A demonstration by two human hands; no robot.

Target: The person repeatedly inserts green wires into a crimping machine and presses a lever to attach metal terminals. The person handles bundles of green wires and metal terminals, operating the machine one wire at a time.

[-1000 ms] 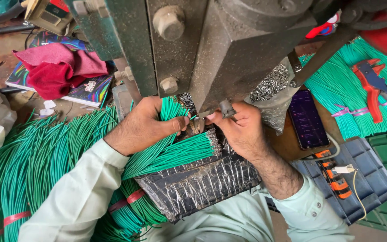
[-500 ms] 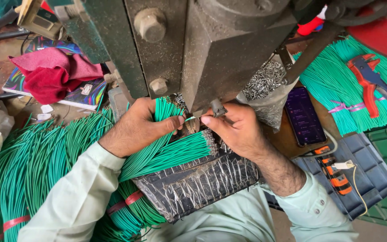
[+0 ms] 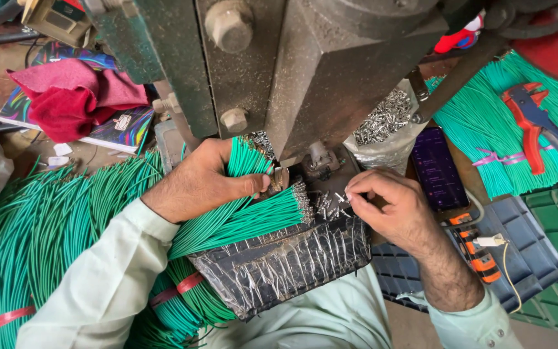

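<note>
Overhead, the grey-green press (image 3: 305, 71) fills the top centre of the frame, its block hanging just above the work spot so wire ends can be fed under it. Green wires (image 3: 46, 239) fan across the lower left, bound with red bands, likely to keep them in countable lots; more lie at upper right under red pliers (image 3: 537, 123). A black tray (image 3: 279, 265) wrapped in clear film sits at bottom centre, right below the press, where it catches loose metal terminals (image 3: 327, 205). The left hand (image 3: 201, 184), centre frame, is closed around a bundle (image 3: 247, 216) of wires, thumb pressed on top, holding their tipped ends level toward the press. The right hand (image 3: 395, 210), right of centre, pinches thumb and forefinger over the terminals; whether one is held I cannot tell. A phone (image 3: 437, 169) lies at right, clear of the work.
</note>
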